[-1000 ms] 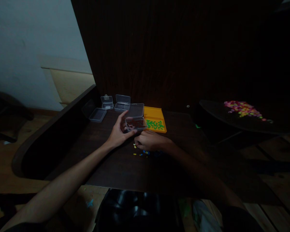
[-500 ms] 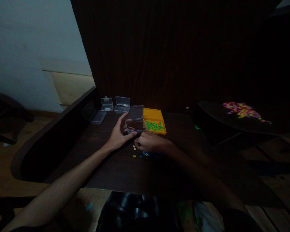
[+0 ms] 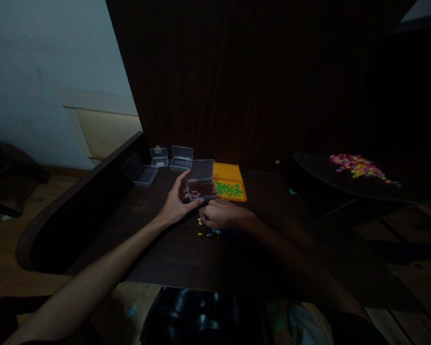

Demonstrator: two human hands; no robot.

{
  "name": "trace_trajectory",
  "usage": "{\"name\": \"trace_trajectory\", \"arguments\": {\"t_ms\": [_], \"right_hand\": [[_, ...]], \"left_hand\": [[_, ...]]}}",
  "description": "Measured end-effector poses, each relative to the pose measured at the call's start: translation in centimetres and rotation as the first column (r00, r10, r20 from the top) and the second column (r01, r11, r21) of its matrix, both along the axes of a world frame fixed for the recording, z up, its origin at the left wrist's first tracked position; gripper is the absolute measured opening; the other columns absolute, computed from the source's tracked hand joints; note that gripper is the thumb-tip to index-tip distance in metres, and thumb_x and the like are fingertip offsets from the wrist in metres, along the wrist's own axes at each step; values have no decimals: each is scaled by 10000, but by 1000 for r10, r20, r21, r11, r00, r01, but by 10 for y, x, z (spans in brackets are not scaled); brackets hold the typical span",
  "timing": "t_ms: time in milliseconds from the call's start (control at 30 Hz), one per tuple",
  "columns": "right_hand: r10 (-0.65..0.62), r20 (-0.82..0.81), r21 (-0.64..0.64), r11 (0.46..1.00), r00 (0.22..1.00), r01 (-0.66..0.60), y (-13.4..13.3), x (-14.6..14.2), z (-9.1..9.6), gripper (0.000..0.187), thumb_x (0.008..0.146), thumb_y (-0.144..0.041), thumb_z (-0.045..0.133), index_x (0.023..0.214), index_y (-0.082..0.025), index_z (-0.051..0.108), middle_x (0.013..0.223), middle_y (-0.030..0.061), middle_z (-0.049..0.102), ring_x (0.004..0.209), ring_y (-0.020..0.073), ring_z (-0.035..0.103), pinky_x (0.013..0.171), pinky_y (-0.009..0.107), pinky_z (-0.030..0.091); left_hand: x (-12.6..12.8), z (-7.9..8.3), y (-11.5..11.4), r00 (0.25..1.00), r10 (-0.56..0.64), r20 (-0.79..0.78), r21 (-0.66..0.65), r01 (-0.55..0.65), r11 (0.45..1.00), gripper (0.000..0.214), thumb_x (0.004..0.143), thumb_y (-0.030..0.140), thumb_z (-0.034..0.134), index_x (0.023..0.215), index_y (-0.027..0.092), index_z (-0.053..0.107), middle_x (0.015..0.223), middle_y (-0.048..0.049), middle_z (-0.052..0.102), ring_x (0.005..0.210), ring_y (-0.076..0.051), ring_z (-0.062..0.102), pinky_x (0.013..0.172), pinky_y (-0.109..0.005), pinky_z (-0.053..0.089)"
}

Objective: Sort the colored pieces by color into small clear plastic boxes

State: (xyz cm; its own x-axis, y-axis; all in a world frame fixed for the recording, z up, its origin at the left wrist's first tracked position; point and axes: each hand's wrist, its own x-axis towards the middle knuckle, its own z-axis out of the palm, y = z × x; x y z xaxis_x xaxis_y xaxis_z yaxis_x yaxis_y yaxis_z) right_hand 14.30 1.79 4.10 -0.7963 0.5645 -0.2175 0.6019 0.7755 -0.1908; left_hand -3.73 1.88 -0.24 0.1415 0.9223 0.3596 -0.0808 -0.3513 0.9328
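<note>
My left hand [image 3: 177, 201] grips a clear plastic box [image 3: 204, 195] by its left side and near edge; its lid [image 3: 202, 168] stands raised at the back. Dark reddish-brown contents show dimly inside. Close to the box's near right corner, my right hand [image 3: 219, 213] has its fingers curled and pressed together. Whatever those fingers hold is hidden. Just below them lie small yellow pieces [image 3: 200, 222] and small blue pieces [image 3: 215, 232] on the dark wooden table [image 3: 165, 258]. Behind my right hand sits an opened yellow case [image 3: 228, 169] with small green pieces [image 3: 230, 189] in it.
Several opened clear boxes, among them one at the left [image 3: 145, 176] and one further back [image 3: 181, 164], stand by the raised side panel [image 3: 82, 201]. A heap of pink and yellow pieces [image 3: 361, 166] lies on a dark surface at the right.
The view has shifted slightly, so the table things sit a little lower. Both hands keep nearly the same pose, the left one still on the box.
</note>
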Motion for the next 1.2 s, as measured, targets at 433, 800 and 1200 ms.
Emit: {"name": "trace_trajectory", "arguments": {"t_ms": [433, 800, 1200], "right_hand": [[-137, -339, -40, 991, 931, 131, 8, 30, 56, 142, 867, -230, 597, 945, -146, 681, 672, -35, 556, 590, 86, 440, 598, 212, 280], [-248, -237, 62, 961, 939, 270, 20, 28, 40, 153, 869, -182, 550, 931, -162, 688, 747, 12, 619, 684, 119, 504, 621, 233, 276], [-260, -216, 82, 956, 941, 283, 17, 28, 44, 175, 886, -209, 536, 932, -169, 699, 766, 27, 653, 667, 119, 513, 616, 235, 285]], "left_hand": [[1, 2, -4, 998, -59, -8, 19, 59, 998, 933, 649, 256, 840, 1429, 257, 327, 1252, -127, 554, 1070, -244, 633, 907, -410, 563], [3, 3, -10, 991, -129, -25, 51, 130, 990, 916, 681, 238, 820, 1444, 269, 314, 1296, -140, 537, 1042, -240, 643, 905, -427, 570], [3, 4, -9, 993, -117, -5, 44, 117, 992, 925, 662, 221, 830, 1438, 267, 329, 1300, -140, 531, 1077, -262, 633, 927, -458, 563]]}}
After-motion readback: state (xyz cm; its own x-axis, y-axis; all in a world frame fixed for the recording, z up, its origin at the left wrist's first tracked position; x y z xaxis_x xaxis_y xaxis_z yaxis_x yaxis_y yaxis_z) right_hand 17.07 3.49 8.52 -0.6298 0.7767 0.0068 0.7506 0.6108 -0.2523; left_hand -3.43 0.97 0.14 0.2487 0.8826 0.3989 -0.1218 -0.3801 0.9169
